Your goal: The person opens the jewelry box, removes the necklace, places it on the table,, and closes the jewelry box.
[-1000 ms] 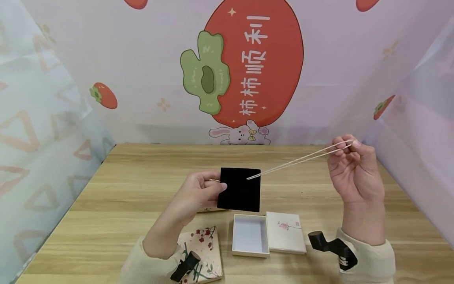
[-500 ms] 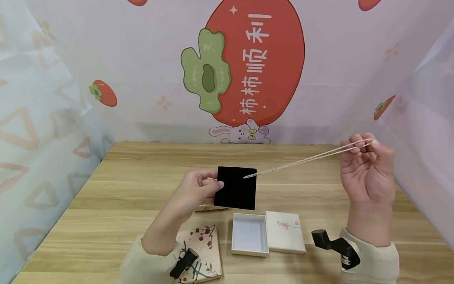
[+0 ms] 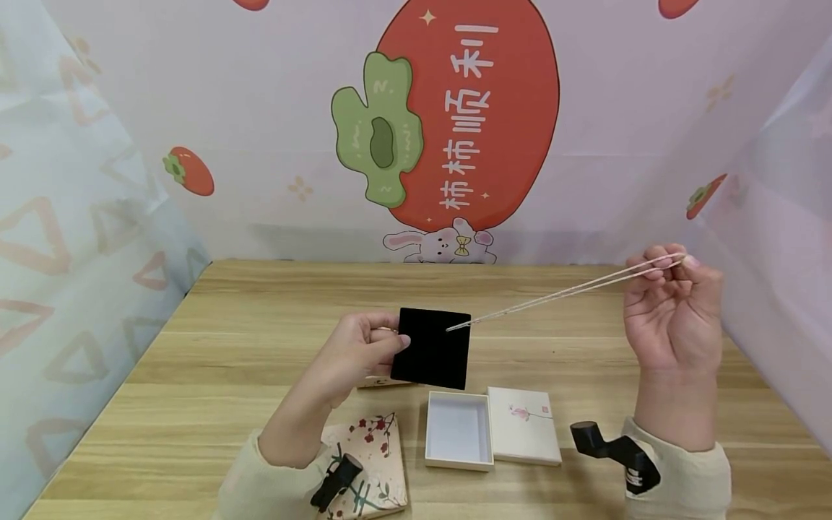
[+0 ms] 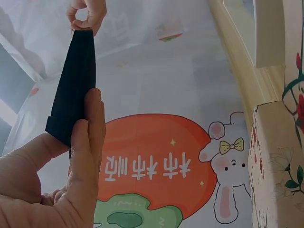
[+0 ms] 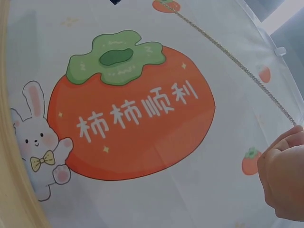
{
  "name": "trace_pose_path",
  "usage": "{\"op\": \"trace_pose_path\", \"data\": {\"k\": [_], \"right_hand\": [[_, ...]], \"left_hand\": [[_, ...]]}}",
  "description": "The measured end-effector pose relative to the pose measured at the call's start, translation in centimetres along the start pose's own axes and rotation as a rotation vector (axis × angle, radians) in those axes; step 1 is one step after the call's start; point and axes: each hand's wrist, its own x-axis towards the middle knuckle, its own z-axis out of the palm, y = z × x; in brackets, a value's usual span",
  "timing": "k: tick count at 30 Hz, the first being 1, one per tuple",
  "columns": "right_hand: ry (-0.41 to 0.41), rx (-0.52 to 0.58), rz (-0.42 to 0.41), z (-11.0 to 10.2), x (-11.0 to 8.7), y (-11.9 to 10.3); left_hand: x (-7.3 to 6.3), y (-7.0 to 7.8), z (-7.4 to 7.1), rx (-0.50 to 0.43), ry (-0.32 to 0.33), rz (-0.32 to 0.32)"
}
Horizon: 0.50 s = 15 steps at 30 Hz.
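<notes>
In the head view my left hand (image 3: 351, 354) grips the left edge of a square black pad (image 3: 429, 350), thumb on its front face. That pad is held up above the table, and the left wrist view shows it almost edge-on as a dark wedge (image 4: 78, 80). Up at the right, my right hand (image 3: 676, 318) pinches the looped end of a thin pale chain (image 3: 552, 295) between thumb and fingers. The doubled chain runs taut and slanting down to the front of the pad. Its twisted links (image 5: 232, 58) show in the right wrist view.
Below the pad, a shallow open box (image 3: 458, 426) stands on the wooden table (image 3: 227, 339). Against its right side lies a white lid (image 3: 523, 426) with a pink flower. A flower-printed box (image 3: 383, 462) sits under my left wrist; another (image 3: 383, 382) is partly hidden behind my left hand.
My right hand has moved right and slightly up, still pinching the chain. The pad and left hand have shifted a little left. Over the last half second almost nothing moves.
</notes>
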Motion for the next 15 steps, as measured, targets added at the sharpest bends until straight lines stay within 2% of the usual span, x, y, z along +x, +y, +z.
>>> {"op": "trace_pose_path", "data": {"k": [9,12,15], "right_hand": [[0.049,-0.011,-0.053,-0.06,0.04,-0.01],[0.048,-0.016,-0.073,-0.12,0.09,0.15],[0.012,-0.012,-0.084,-0.17,0.1,0.45]], "left_hand": [[0.01,-0.04,-0.24,0.018,-0.003,-0.012],[0.07,-0.09,-0.34,0.021,0.001,-0.012],[0.12,-0.12,-0.39,0.026,0.013,-0.015]]}}
